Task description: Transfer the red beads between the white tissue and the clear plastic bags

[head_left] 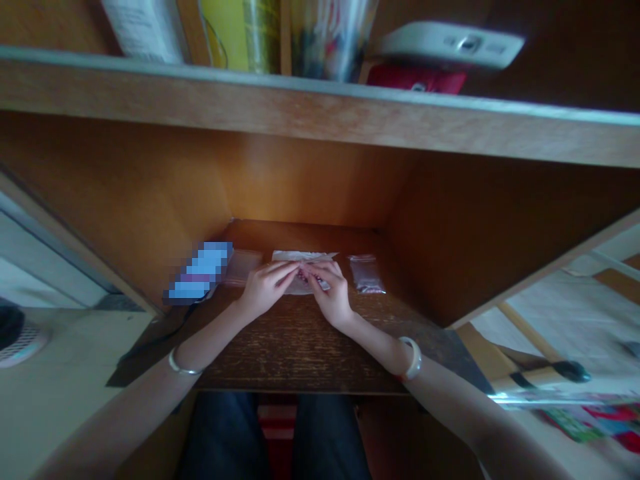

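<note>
Beads [302, 274], small and dark red, show between the left hand [267, 285] and right hand [331, 292], at a pale packet [289, 256] on the wooden desk [280, 357]. Both hands narrow to a pinch; what they grip, I cannot tell. 1 clear pouch [243, 268] lies leftward, 1 clear bag [367, 273] rightward.

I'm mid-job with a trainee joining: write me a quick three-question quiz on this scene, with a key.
1. True or false: the left hand and the right hand are at opposite ends of the desktop.
2. What lies just beyond the right hand, on its outer side? A: scissors. B: a small clear bag. C: a spoon.
3. How many bangles show?

Key: 1 false, they are close together; 2 B; 3 two.
</note>
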The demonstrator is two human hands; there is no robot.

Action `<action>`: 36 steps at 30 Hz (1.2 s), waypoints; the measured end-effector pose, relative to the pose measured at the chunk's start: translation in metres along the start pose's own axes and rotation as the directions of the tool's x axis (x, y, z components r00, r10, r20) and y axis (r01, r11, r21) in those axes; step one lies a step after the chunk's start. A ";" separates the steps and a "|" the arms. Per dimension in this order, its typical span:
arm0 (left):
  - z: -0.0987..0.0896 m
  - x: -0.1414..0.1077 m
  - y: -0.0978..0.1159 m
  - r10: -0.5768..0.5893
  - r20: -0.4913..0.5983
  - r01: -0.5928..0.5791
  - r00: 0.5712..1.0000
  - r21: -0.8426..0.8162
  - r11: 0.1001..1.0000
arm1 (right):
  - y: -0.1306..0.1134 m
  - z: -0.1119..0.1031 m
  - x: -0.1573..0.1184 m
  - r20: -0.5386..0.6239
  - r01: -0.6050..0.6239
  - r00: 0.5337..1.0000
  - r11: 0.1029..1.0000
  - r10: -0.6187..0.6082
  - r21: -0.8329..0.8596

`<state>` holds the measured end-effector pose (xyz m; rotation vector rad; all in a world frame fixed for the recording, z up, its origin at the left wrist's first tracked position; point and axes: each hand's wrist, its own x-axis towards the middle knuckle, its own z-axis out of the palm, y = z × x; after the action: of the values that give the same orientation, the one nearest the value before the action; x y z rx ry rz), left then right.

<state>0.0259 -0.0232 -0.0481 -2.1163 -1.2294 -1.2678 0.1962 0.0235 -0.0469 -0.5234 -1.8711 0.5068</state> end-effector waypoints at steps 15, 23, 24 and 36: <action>0.000 0.003 0.004 -0.026 0.002 0.026 1.000 -0.052 0.998 | -0.008 -0.004 0.001 -0.076 -0.071 0.995 0.995 0.065 -0.073; 0.002 0.002 0.003 -0.022 0.014 0.023 1.000 -0.086 0.996 | -0.005 -0.003 0.002 -0.024 -0.019 1.000 1.000 0.018 -0.008; 0.001 0.001 0.002 -0.028 0.015 0.029 1.000 -0.083 0.996 | -0.005 -0.002 0.002 -0.013 -0.021 1.000 1.000 0.021 -0.009; 0.000 0.002 0.006 0.020 0.036 -0.020 0.999 0.009 1.000 | -0.004 -0.003 0.000 0.071 -0.018 0.997 0.999 0.020 -0.034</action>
<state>0.0317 -0.0257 -0.0452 -2.1490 -1.2233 -1.2182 0.1989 0.0207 -0.0435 -0.5520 -1.9468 0.5131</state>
